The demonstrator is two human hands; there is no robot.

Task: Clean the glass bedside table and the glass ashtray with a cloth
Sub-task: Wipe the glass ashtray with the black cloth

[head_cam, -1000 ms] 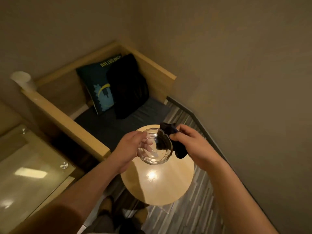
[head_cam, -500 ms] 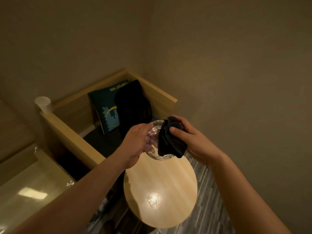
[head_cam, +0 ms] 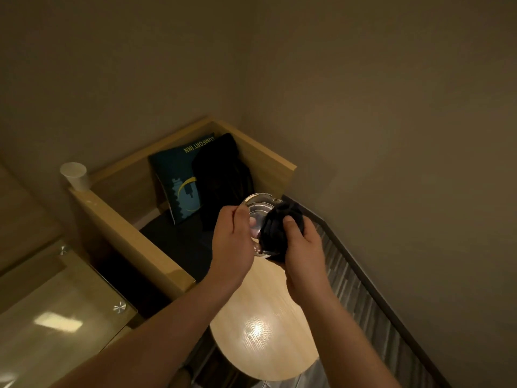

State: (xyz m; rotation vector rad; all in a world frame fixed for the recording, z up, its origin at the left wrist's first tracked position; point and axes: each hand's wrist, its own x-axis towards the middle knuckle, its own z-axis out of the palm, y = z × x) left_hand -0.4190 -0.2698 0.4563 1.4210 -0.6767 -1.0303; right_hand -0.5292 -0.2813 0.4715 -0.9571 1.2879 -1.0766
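Observation:
My left hand (head_cam: pixel 232 239) grips the round clear glass ashtray (head_cam: pixel 256 205) by its left rim, holding it in the air above the round wooden table. My right hand (head_cam: pixel 303 247) clutches a bunched dark cloth (head_cam: pixel 275 233) and presses it into the ashtray's bowl, covering its right half. The glass bedside table (head_cam: pixel 56 317), a glass top with metal studs, lies at the lower left and reflects a ceiling light.
A round wooden side table (head_cam: pixel 263 340) stands below my hands. Behind it is a wooden-framed bench (head_cam: pixel 131 239) with a blue cushion (head_cam: pixel 181 186) and a black cushion (head_cam: pixel 223 177). A white paper cup (head_cam: pixel 75 175) sits on the bench's corner. Walls close in ahead and to the right.
Both hands have lifted the ashtray higher and farther from me. The cloth has gone from the far rim into the bowl, and the view has tilted upward.

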